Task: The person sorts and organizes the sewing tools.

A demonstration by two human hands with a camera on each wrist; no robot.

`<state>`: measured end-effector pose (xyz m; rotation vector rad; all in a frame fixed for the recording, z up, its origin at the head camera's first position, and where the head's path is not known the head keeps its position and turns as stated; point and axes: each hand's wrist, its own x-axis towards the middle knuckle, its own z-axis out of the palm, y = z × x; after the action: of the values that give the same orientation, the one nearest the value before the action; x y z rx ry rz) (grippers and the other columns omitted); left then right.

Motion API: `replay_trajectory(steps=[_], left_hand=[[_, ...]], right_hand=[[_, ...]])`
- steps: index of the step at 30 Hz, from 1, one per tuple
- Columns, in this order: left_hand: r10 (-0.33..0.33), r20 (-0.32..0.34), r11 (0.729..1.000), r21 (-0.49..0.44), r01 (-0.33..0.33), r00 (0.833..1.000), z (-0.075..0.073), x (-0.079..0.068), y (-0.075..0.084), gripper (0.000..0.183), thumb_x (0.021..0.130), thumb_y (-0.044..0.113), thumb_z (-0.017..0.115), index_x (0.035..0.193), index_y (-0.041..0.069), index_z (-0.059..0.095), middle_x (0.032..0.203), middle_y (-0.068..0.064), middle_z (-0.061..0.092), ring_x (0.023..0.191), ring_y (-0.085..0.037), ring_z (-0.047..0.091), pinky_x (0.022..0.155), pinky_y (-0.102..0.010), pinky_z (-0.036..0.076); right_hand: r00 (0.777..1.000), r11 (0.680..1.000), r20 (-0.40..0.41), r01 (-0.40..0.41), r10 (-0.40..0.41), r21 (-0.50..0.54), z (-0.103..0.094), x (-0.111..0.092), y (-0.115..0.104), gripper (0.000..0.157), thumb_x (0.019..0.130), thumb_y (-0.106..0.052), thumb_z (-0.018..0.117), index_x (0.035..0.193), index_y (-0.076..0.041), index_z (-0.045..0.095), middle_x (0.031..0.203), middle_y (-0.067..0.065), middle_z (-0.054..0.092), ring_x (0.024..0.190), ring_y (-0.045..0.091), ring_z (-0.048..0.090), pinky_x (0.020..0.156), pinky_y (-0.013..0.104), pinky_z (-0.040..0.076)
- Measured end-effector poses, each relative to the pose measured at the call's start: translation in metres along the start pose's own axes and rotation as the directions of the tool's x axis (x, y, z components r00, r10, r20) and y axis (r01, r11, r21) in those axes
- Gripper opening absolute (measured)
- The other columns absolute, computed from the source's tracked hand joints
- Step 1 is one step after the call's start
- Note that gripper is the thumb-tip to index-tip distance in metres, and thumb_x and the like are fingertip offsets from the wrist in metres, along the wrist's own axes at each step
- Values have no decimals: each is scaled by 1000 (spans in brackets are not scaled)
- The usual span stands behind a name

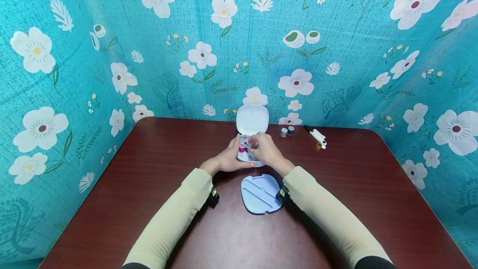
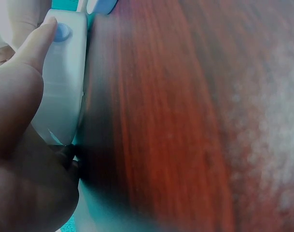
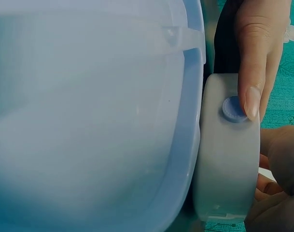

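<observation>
A white sewing box [image 3: 229,169] stands on the table with its lid [image 1: 252,119] raised. My left hand [image 1: 228,159] grips the box from the left, its thumb [image 2: 44,38] laid along the front wall by the round blue button [image 3: 233,109]. Inside the box are a pink thread spool [image 1: 242,148] and a dark blue thread spool [image 1: 248,147], with lighter spools behind them. My right hand [image 1: 267,147] reaches in from the right, fingers curled, and pinches the dark blue spool; its fingertips are partly hidden.
A light blue tray [image 1: 257,196] lies on the table in front of the box, near the right wrist. Behind and right stand a grey spool [image 1: 284,132] and a dark spool [image 1: 290,130]. Beyond them lie a white-handled tool [image 1: 318,136] and a small gold piece [image 1: 319,145].
</observation>
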<state>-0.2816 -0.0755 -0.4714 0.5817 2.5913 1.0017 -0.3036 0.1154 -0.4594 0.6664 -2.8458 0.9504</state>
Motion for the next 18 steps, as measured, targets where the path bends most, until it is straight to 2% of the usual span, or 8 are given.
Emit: replay_trajectory(steps=[7, 18], left_hand=[[-5, 10, 1000, -6, 5, 1000, 0, 1, -1, 128, 87, 58, 75, 161, 3, -14, 170, -17, -3, 154, -30, 16, 122, -42, 24], [-10, 17, 1000, -10, 11, 1000, 1, 2, -2, 128, 87, 58, 74, 162, 5, -15, 170, -17, -3, 154, -31, 18, 122, -44, 24]], right_hand=[[999, 999, -15, 35, -35, -11, -5, -1, 0, 19, 87, -4, 78, 105, 1, 75, 96, 11, 68, 88, 24, 68, 79, 38, 58], [998, 998, -19, 68, -68, 1, -16, -6, 1, 17, 88, -4, 76, 104, 2, 75, 96, 14, 67, 86, 25, 64, 78, 37, 55]])
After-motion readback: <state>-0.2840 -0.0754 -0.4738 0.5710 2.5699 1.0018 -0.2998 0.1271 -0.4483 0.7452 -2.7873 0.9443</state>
